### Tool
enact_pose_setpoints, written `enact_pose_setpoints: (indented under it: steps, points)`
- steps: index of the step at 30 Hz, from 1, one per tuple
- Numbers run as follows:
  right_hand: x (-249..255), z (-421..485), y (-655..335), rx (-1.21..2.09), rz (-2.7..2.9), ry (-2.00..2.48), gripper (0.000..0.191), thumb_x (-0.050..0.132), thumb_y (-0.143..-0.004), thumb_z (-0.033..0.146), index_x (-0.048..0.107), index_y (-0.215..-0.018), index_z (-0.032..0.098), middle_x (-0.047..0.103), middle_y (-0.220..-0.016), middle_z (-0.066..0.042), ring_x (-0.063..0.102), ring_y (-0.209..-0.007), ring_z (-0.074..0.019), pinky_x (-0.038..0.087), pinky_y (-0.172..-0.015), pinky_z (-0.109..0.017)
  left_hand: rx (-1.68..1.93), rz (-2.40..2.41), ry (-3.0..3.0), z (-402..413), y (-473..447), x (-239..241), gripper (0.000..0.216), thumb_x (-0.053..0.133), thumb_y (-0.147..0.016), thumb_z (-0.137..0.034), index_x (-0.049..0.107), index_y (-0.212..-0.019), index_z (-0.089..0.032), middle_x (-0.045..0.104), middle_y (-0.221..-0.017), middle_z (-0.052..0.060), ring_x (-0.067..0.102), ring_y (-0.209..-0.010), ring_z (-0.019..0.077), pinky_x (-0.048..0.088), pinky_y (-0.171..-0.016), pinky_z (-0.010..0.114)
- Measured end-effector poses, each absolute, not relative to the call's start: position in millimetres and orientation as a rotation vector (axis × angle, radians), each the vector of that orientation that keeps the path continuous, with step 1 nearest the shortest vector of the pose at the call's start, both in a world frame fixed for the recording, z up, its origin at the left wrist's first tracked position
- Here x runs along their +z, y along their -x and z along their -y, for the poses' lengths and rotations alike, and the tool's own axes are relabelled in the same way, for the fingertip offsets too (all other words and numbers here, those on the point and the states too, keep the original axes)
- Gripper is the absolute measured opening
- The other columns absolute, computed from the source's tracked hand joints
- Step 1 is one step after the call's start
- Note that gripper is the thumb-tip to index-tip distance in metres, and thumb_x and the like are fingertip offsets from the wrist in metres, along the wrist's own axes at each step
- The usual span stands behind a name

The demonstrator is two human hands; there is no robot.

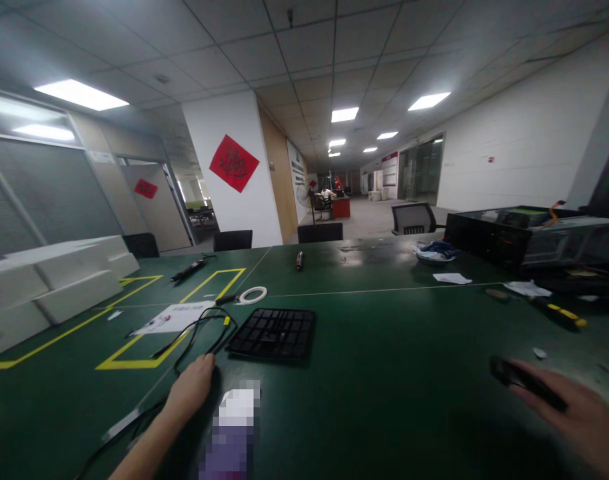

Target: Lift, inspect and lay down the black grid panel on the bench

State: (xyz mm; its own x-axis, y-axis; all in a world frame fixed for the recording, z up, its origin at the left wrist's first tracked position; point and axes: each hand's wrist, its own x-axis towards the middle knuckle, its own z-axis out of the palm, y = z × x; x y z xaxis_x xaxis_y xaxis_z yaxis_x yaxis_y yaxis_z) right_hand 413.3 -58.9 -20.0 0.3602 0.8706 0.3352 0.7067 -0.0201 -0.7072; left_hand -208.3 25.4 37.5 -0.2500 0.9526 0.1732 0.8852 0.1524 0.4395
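White boxes [74, 277] line the left edge of the bench [384, 347]; a black case [484, 241] stands near its right edge; chairs [320, 233] stand beyond the far edge.

Two hands [195, 379] [582, 417]; one gridded panel [274, 335]

A slim, elongated black object with a smooth, rounded end [527, 381] lies in the grip of the right hand [574, 417], over the right part of the dark green tabletop [384, 373]. Its rounded end points away from the hand, toward the tabletop's left side; blur hides finer detail. A thin, flexible black cable with a small yellow tag [200, 319] lies in loose loops on the left part, well short of the far edge, running up to the left hand [197, 375]; whether it is gripped cannot be told.
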Motion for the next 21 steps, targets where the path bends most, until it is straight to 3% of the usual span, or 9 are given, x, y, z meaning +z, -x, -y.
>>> enact_pose_setpoints:
  steps: [2,4,8,11,14,17,21]
  points:
    - [17.1,55.6,-358.8,0.363,1.393,1.744,0.059,0.054,-0.052,0.057,0.061,-0.097,0.018,0.06,-0.101,-0.012,0.051,-0.095,-0.0304,0.038,-0.088,-0.049,0.825,-2.27,-1.709,-28.3,203.4,41.7,0.009,0.044,-0.069,-0.02,0.047,-0.061,-0.019,0.055,-0.068,0.005,0.056,-0.077,0.024,0.042,-0.074,0.035]
    - [32.8,53.4,-314.3,0.516,1.421,1.731,0.065,0.051,-0.056,0.06,0.057,-0.106,0.019,0.053,-0.113,-0.009,0.044,-0.106,-0.0278,0.033,-0.095,-0.047,0.958,-2.239,-1.578,-33.6,193.1,46.9,0.009,0.043,-0.07,-0.02,0.046,-0.061,-0.019,0.056,-0.066,0.005,0.058,-0.072,0.0217,0.046,-0.065,0.031]
    - [14.9,53.2,-258.0,0.894,1.561,1.581,0.059,0.043,-0.072,0.056,0.043,-0.121,0.023,0.037,-0.128,-0.006,0.036,-0.116,-0.0226,0.029,-0.099,-0.04,1.079,-2.1,-1.473,-49.2,160.6,55.1,0.012,0.039,-0.071,-0.014,0.047,-0.063,-0.017,0.06,-0.067,0.005,0.061,-0.066,0.0153,0.048,-0.056,0.024]
    - [-11.2,54.6,-239.3,1.11,1.627,1.476,0.058,0.042,-0.075,0.053,0.039,-0.125,0.024,0.03,-0.132,-0.007,0.029,-0.122,-0.0232,0.027,-0.101,-0.039,0.989,-2.103,-1.525,-63.8,135.1,56.6,0.016,0.04,-0.074,-0.021,0.052,-0.065,-0.015,0.061,-0.067,0.006,0.062,-0.064,0.0171,0.048,-0.052,0.025]
    - [-25.1,56.7,-233.6,1.198,1.692,1.402,0.055,0.046,-0.075,0.052,0.04,-0.124,0.028,0.027,-0.133,-0.006,0.023,-0.124,-0.0253,0.026,-0.101,-0.041,0.804,-2.195,-1.635,-77.9,114.7,56.1,0.024,0.051,-0.069,-0.036,0.057,-0.065,-0.013,0.063,-0.073,0.012,0.062,-0.077,0.0266,0.048,-0.06,0.032]
    - [-24.6,58.5,-233.1,1.211,1.719,1.382,0.052,0.049,-0.075,0.05,0.041,-0.123,0.03,0.026,-0.132,-0.005,0.023,-0.124,-0.0261,0.025,-0.101,-0.042,0.602,-2.289,-1.726,-88.9,99.4,56.3,0.025,0.061,-0.059,-0.035,0.061,-0.064,-0.011,0.064,-0.086,0.019,0.056,-0.095,0.0354,0.044,-0.075,0.04]
    - [-21.5,58.0,-233.1,1.142,1.777,1.356,0.053,0.047,-0.076,0.052,0.044,-0.122,0.027,0.033,-0.129,-0.007,0.021,-0.125,-0.0259,0.02,-0.104,-0.042,0.434,-2.321,-1.768,-95.2,86.0,59.4,0.023,0.061,-0.059,-0.03,0.065,-0.071,-0.011,0.064,-0.094,0.02,0.055,-0.099,0.0338,0.042,-0.08,0.039]
